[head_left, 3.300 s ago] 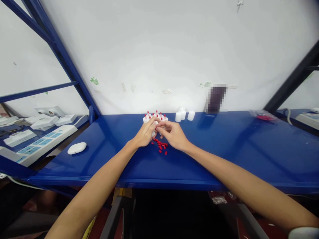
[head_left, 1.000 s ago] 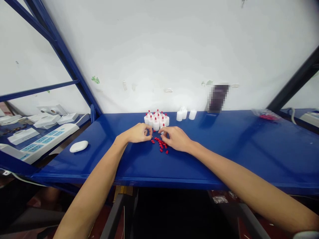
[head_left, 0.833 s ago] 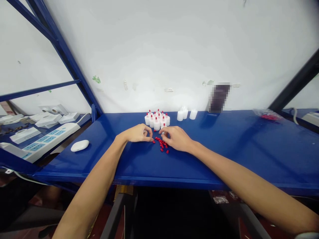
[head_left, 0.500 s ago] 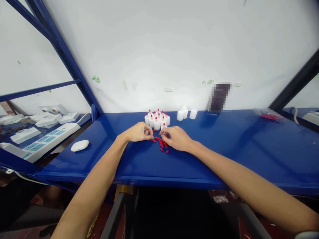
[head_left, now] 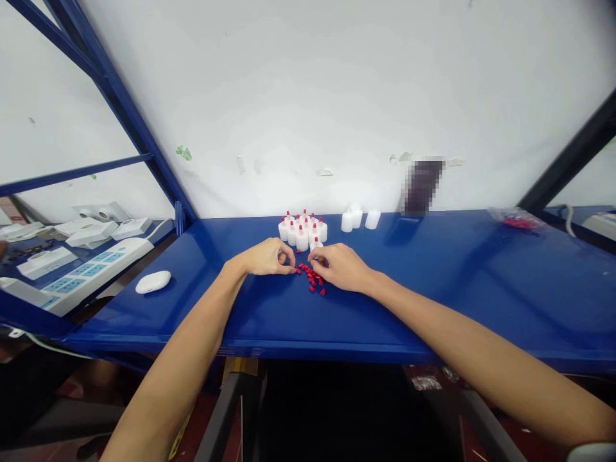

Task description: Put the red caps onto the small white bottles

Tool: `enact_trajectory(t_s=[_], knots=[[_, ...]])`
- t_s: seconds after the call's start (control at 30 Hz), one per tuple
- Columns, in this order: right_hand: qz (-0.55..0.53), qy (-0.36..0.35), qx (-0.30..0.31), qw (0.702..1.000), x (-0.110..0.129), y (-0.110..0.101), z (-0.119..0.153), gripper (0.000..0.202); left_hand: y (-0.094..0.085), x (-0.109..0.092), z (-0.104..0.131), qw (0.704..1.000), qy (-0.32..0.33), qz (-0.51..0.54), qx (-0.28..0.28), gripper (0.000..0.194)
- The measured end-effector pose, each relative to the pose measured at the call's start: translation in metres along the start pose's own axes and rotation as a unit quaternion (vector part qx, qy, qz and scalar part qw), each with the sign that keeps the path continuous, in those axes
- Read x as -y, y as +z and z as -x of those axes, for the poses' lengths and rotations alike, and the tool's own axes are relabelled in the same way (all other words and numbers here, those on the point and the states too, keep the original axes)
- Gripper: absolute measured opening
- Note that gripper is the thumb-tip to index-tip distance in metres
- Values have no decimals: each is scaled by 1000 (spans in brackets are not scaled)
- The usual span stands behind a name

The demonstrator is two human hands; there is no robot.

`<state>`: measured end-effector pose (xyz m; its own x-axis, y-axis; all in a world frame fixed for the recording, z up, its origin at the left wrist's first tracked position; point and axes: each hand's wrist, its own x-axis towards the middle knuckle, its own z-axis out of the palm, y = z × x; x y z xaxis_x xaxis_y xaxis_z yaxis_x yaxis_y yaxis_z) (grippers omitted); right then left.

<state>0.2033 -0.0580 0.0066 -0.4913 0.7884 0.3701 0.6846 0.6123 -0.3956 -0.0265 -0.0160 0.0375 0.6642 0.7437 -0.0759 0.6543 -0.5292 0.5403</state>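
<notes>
Red caps (head_left: 312,281) lay loose on the counter (head_left: 399,308) after the left hand (head_left: 266,257) and right hand (head_left: 341,267), joined beside the white bottles (head_left: 301,241) seconds earlier, parted, suggesting another was finished. At the pile's ten o'clock, the left grip, barely open, met one cap, its hold uncertain; at twelve o'clock, the right grip curled half open, nothing visible between finger and thumb.

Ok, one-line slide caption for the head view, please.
Left hand and right hand at loose red caps on a blue table, red-capped white bottles standing behind.
</notes>
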Motion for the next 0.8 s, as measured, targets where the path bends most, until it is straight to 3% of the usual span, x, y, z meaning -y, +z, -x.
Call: enact_trajectory(t_s=[0.13, 0.3, 0.4, 0.53, 0.67, 0.8], knots=[[-19, -1, -14, 1000, 2, -1, 0, 20, 0, -1, 0, 999, 28, 11, -35, 25], [-92, -55, -92, 990, 1, 2, 0, 29, 4, -12, 0, 971, 99, 42, -214, 24], [-126, -72, -142, 979, 1, 3, -1, 23, 10, -19, -1, 954, 122, 65, -267, 23], [-138, -77, -176, 972, 3, 3, -1, 16, 16, -22, -3, 954, 143, 102, -244, 32], [-139, -82, -184, 970, 8, 3, 0, 16, 23, -23, -6, 950, 168, 198, -175, 49], [-130, -99, -177, 971, 13, 4, 1, 17, 28, -25, -7, 945, 161, 240, -151, 52]])
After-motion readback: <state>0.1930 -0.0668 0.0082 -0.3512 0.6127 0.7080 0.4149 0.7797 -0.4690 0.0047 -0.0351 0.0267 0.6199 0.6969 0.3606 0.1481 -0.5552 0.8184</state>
